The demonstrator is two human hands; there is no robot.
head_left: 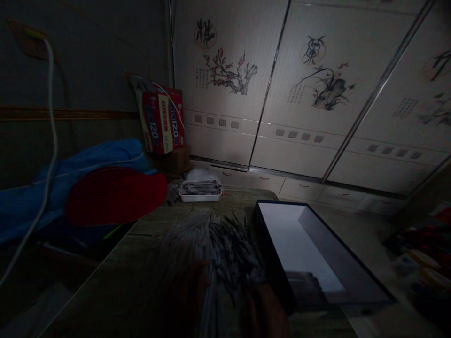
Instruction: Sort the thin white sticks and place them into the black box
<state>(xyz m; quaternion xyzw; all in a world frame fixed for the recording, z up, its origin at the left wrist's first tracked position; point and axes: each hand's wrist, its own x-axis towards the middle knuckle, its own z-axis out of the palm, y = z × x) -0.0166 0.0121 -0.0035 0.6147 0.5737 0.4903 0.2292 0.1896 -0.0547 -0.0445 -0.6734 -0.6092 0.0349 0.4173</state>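
In the dim lower middle of the head view, my left hand point(190, 293) is at the near side of a heap of thin, pale sticks point(190, 237). My right hand point(266, 310) is low beside a pile of dark, slender pieces point(234, 253), close to the box's left wall. Both hands are dark and blurred, and their fingers cannot be made out well. An open black box with a white inside point(296, 239) holds a row of dark, slender pieces point(305, 285) at its near end.
A white tray point(200, 197) of thin pieces sits at the table's far side. Left of the table point(141, 244) are a red round item point(116, 196) and blue cloth point(102, 152). Red cartons point(162, 122) stand behind, before a sliding-door wardrobe point(225, 141). A white cable point(52, 117) hangs at left.
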